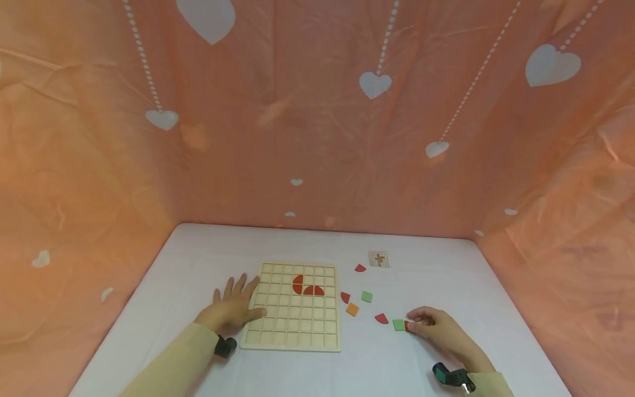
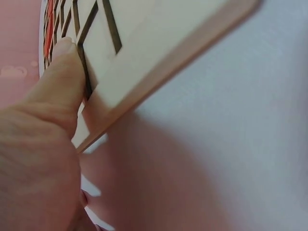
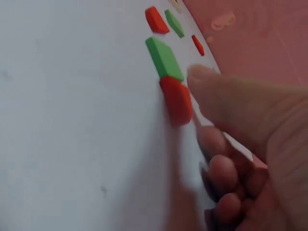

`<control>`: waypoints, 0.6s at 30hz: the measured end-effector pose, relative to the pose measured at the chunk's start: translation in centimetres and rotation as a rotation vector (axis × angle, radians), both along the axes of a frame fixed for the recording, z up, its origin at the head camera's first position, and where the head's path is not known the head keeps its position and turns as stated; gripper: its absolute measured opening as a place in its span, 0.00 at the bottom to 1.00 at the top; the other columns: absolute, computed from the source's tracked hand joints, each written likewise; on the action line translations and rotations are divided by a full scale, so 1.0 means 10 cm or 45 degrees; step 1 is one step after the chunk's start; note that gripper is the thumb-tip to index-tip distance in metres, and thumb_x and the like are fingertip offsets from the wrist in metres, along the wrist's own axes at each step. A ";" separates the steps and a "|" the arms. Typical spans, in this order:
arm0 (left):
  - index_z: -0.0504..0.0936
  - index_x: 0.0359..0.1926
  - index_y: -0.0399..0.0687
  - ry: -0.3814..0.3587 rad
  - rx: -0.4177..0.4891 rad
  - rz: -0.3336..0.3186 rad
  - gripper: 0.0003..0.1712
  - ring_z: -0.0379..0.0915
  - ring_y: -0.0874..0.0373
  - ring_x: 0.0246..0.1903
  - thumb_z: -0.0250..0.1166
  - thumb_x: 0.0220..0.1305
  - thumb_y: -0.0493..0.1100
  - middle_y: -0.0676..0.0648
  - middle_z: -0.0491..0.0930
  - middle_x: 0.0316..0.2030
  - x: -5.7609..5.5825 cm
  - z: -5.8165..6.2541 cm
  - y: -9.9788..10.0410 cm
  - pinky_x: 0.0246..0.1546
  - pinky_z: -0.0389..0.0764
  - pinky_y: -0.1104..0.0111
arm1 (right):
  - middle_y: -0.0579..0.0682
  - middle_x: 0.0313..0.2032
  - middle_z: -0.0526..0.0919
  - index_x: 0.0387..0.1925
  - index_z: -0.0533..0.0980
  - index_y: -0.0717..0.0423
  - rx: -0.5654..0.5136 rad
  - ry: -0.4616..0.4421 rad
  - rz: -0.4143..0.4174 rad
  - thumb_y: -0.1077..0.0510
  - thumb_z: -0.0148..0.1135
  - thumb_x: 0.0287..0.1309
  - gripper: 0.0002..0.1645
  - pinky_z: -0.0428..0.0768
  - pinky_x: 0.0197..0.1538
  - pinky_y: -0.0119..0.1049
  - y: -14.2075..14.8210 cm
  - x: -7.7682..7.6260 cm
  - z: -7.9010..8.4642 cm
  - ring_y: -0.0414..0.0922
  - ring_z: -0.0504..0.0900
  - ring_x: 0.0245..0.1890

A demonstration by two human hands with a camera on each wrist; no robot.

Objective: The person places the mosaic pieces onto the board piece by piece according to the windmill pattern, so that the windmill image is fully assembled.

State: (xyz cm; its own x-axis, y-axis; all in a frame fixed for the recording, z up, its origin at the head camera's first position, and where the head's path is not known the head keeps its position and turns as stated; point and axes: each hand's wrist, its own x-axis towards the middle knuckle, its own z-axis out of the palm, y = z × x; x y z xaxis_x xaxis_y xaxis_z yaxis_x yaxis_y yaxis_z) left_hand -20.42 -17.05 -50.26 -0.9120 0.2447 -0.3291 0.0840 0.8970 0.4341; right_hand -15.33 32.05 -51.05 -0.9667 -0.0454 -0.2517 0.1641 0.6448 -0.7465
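My left hand (image 1: 232,309) rests with spread fingers on the left edge of a wooden grid board (image 1: 290,342); its thumb lies over the board's cells in the left wrist view. Red quarter-circle pieces (image 1: 297,284) sit in several cells of the upper middle. To the right, my right hand (image 1: 439,330) is at a red quarter-circle piece (image 3: 176,101), which lies against a green square tile (image 3: 163,58). The right thumb is extended just beside the red piece, and the other fingers are loosely bent, with nothing pinched between them.
Between board and right hand lie loose red quarter-circles (image 1: 381,318), an orange square (image 1: 352,309) and another green square (image 1: 367,296). Farther back, a small card with a printed pattern (image 1: 379,259) lies on the white table (image 1: 218,248). An orange curtain with hearts (image 1: 317,138) surrounds the table.
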 end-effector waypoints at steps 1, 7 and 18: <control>0.46 0.76 0.47 -0.002 0.000 0.001 0.51 0.26 0.28 0.69 0.59 0.63 0.64 0.31 0.36 0.74 0.00 -0.01 0.00 0.60 0.30 0.31 | 0.48 0.33 0.77 0.45 0.80 0.53 0.010 -0.005 -0.008 0.46 0.73 0.50 0.23 0.70 0.36 0.35 0.00 0.00 -0.02 0.45 0.71 0.34; 0.46 0.76 0.47 0.006 -0.007 -0.013 0.52 0.26 0.28 0.70 0.60 0.63 0.64 0.31 0.36 0.74 0.00 0.01 0.00 0.60 0.31 0.31 | 0.46 0.36 0.75 0.40 0.80 0.49 0.088 0.032 -0.039 0.45 0.74 0.48 0.20 0.68 0.38 0.37 -0.02 0.01 -0.11 0.45 0.68 0.36; 0.46 0.76 0.48 0.015 -0.028 -0.017 0.52 0.28 0.27 0.69 0.60 0.63 0.65 0.31 0.37 0.74 -0.01 0.00 -0.01 0.60 0.32 0.30 | 0.47 0.42 0.75 0.40 0.79 0.49 0.130 0.058 -0.035 0.48 0.71 0.53 0.16 0.70 0.50 0.45 -0.08 0.02 -0.13 0.47 0.70 0.44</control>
State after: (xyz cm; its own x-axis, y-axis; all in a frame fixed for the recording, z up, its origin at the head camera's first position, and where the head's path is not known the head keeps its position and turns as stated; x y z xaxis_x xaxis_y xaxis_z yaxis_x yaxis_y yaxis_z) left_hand -20.56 -17.11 -50.29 -0.9127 0.2493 -0.3237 0.1007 0.9052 0.4129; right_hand -15.14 31.26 -52.32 -0.9777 0.0046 -0.2098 0.1501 0.7139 -0.6840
